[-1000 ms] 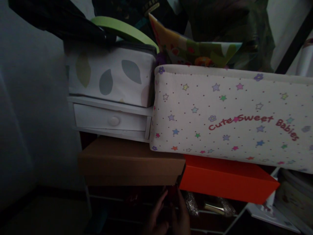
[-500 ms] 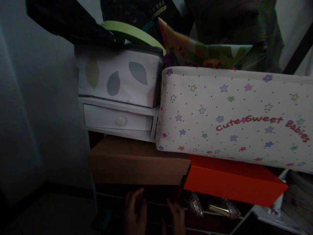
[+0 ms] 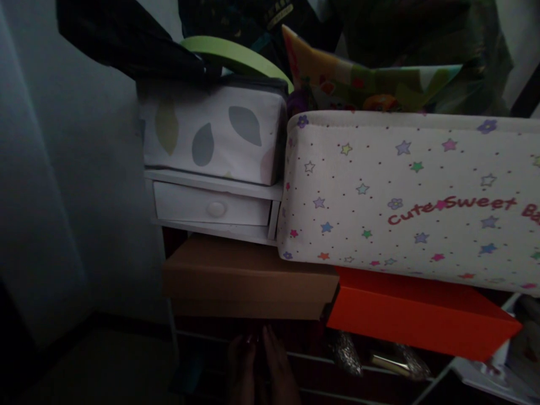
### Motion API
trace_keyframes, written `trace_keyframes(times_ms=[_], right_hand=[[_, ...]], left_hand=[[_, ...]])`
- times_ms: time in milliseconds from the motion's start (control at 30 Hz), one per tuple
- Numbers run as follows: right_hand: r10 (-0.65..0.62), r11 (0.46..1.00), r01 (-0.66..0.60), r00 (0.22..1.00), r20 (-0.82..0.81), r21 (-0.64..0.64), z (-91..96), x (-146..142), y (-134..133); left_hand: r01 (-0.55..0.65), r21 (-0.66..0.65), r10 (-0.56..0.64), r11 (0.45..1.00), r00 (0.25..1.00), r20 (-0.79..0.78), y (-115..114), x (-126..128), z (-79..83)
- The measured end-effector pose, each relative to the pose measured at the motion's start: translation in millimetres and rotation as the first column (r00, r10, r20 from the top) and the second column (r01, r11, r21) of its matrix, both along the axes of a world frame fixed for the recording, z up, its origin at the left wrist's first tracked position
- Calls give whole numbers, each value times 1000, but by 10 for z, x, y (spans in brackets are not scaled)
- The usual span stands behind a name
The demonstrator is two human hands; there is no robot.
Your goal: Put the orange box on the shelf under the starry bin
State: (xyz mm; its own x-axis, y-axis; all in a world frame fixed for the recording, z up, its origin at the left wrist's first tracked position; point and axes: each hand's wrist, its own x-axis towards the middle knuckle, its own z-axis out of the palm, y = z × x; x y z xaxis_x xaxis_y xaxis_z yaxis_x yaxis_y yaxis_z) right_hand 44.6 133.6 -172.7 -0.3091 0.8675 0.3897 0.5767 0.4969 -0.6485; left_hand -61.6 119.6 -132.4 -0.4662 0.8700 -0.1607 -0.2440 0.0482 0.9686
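Observation:
Low in the view, my left hand (image 3: 242,368) and my right hand (image 3: 278,365) reach side by side to the dark shelf under a brown cardboard box (image 3: 248,304). Their fingers point away from me and close in from both sides on something dark with small shiny spots (image 3: 253,339). Deep shadow hides what it is. My right fingers are long and pressed together; my left fingers are curled and partly lost in the dark. To their right on the rack lie glittery shoes (image 3: 348,353), one beside a gold-coloured piece (image 3: 390,364).
An orange box (image 3: 422,323) sits right of the brown box. Above stand a white drawer unit (image 3: 189,201), a leaf-patterned box (image 3: 211,132) and a star-printed fabric bin (image 3: 358,185). A dark folded umbrella-like thing (image 3: 122,39) lies on top. The wall (image 3: 113,236) bounds the left.
My hands have drawn together beneath the brown box, the right one moving left and forward. The view has shifted slightly, so the shelf things appear farther right.

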Motion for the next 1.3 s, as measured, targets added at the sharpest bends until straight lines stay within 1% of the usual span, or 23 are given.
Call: trace_keyframes(times_ms=[67, 133, 200, 267, 333, 400, 533, 633, 800, 867, 1000, 1067, 1133, 1167, 1233, 1267, 1300], right_hand=[[-26, 999, 24, 996, -86, -23, 103, 14, -43], [-23, 1000, 21, 988, -151, -20, 191, 43, -81], [-10, 1000, 9, 984, -179, -9, 244, 80, -97], [-4, 1000, 6, 979, -204, 7, 259, 116, -91], [0, 999, 8, 970, -243, 32, 247, 143, -76], [0, 999, 14, 959, -283, 48, 217, 162, -62], [-35, 999, 47, 938, -345, 27, 139, 204, -53], [-51, 997, 66, 918, -392, 26, 116, 254, -59], [-87, 995, 97, 879, -470, -3, 147, 308, -68], [-97, 994, 111, 883, -460, 4, 148, 305, -68], [-82, 992, 111, 929, -361, 61, 155, 305, -91], [-117, 985, 152, 934, -337, 79, 194, 338, -130], [-207, 960, 257, 918, -338, 108, 258, 405, -179], [-269, 935, 330, 899, -346, 131, 292, 447, -200], [-391, 860, 480, 838, -379, 174, 349, 531, -227], [-434, 823, 535, 808, -399, 188, 365, 565, -231], [-458, 801, 568, 786, -416, 190, 370, 588, -229]], left_hand=[[139, 19, -139, 990, 990, 27, -48, 18, 65], [249, 66, -251, 966, 968, 22, -87, 31, 122], [331, 111, -331, 937, 944, -21, -109, 50, 167], [384, 151, -370, 911, 922, -112, -114, 75, 200], [415, 166, -379, 894, 901, -209, -107, 100, 222], [428, 161, -377, 889, 885, -273, -94, 120, 228], [473, 160, -390, 866, 841, -375, -73, 146, 201], [505, 158, -400, 849, 807, -434, -76, 172, 180], [536, 166, -403, 828, 774, -489, -83, 233, 189], [526, 173, -374, 833, 765, -525, -74, 254, 194], [497, 153, -321, 854, 736, -595, -58, 274, 175], [489, 134, -313, 862, 722, -617, -60, 272, 154], [488, 132, -307, 863, 714, -630, -66, 268, 132], [486, 134, -302, 864, 712, -634, -70, 266, 123], [484, 146, -289, 863, 709, -643, -75, 264, 110], [484, 158, -278, 861, 708, -649, -76, 265, 107], [484, 174, -266, 858, 708, -655, -77, 267, 106]])
